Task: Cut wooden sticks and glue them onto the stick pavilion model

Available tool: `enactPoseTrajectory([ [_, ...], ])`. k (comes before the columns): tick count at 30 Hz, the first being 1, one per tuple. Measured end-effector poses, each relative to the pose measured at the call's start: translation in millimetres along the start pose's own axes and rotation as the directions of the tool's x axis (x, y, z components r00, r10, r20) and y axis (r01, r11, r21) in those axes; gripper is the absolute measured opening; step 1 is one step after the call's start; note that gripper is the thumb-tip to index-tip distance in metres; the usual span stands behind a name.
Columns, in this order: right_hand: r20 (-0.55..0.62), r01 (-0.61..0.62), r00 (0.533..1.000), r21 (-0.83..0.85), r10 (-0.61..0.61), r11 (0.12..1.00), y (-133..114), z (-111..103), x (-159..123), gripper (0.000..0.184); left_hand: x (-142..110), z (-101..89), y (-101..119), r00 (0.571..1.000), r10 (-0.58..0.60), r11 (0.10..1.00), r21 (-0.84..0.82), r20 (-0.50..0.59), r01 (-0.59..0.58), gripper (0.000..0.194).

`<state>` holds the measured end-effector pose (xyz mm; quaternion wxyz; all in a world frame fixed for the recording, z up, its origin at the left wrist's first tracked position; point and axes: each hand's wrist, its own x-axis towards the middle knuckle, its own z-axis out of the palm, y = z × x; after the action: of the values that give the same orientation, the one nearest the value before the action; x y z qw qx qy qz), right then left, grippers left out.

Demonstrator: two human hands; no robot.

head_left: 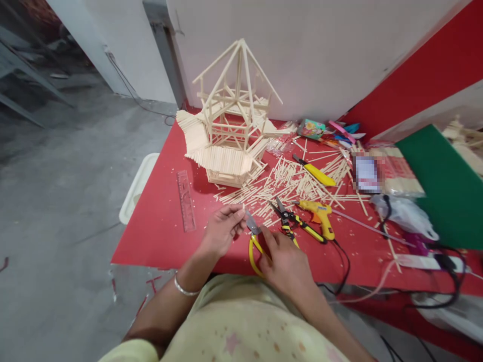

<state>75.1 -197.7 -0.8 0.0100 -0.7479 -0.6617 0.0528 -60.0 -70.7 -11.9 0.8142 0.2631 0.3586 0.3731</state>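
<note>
"Two hands of yours are working at the lower centre of the frame: what are they gripping?"

"Your left hand is pinching a small stick, its fingers pressed together on it. Your right hand is gripping the yellow-handled cutters, fingers clamped around the handles, and the blades are pointing up toward that stick."

"And how far along are you looking?"

"Your wooden model is standing on the red surface at the upper centre. Its low front and left slopes are showing close-laid sticks, so I'm judging those largely done. Its pointed top is showing only bare rafters, so that part is looking unfinished."

"What are you having around you?"

"Many loose sticks are lying spread right of centre. A glue gun is resting just beside some pliers. Your pinched stick is sitting apart from the model."
</note>
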Motion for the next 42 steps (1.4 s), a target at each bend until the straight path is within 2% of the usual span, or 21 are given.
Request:
enactPoseTrajectory([
  [4, -0.003, -0.056, 0.998, -0.060, 0.056, 0.997, -4.9, 5.5, 2.5, 0.062, -9.1, -1.5, -1.4, 0.996, 0.087, 0.995, 0.049, -0.015, -0.086, 0.029],
  [9, 0.015, -0.117, 0.993, -0.037, 0.117, 0.992, 10.0, 17.7, -1.2, 0.068, -14.5, -11.0, -10.9, 0.984, 0.173, 0.978, 0.127, -0.049, -0.165, 0.027],
  [13, -0.023, -0.134, 0.990, 0.136, 0.138, 0.982, 23.6, 14.7, -6.8, 0.059, -15.7, -16.1, -18.9, 0.973, 0.224, 0.964, 0.158, -0.058, -0.212, 0.026],
  [17, -0.147, -0.012, 0.986, 0.411, 0.080, 0.912, 22.7, 3.7, -12.3, 0.061, -16.7, -13.8, -28.2, 0.965, 0.260, 0.944, 0.214, -0.020, -0.250, 0.024],
  [19, -0.191, 0.027, 0.979, 0.473, 0.072, 0.881, 17.7, -0.9, -13.2, 0.061, -17.5, -10.0, -32.7, 0.967, 0.255, 0.943, 0.224, -0.004, -0.248, 0.024],
  [24, -0.163, -0.008, 0.982, 0.445, 0.090, 0.895, 5.4, -3.2, -9.8, 0.043, -20.8, -0.2, -37.8, 0.973, 0.232, 0.958, 0.173, 0.010, -0.230, 0.022],
  [35, -0.199, 0.053, 0.980, 0.390, 0.028, 0.919, -3.7, 0.8, -1.2, 0.053, -26.3, 10.7, -30.7, 0.964, 0.257, 0.949, 0.206, -0.073, -0.238, 0.029],
  [42, -0.180, 0.017, 0.983, 0.305, 0.040, 0.952, -6.4, -1.2, 0.8, 0.052, -29.7, 10.0, -25.7, 0.961, 0.272, 0.927, 0.283, -0.055, -0.246, 0.028],
])
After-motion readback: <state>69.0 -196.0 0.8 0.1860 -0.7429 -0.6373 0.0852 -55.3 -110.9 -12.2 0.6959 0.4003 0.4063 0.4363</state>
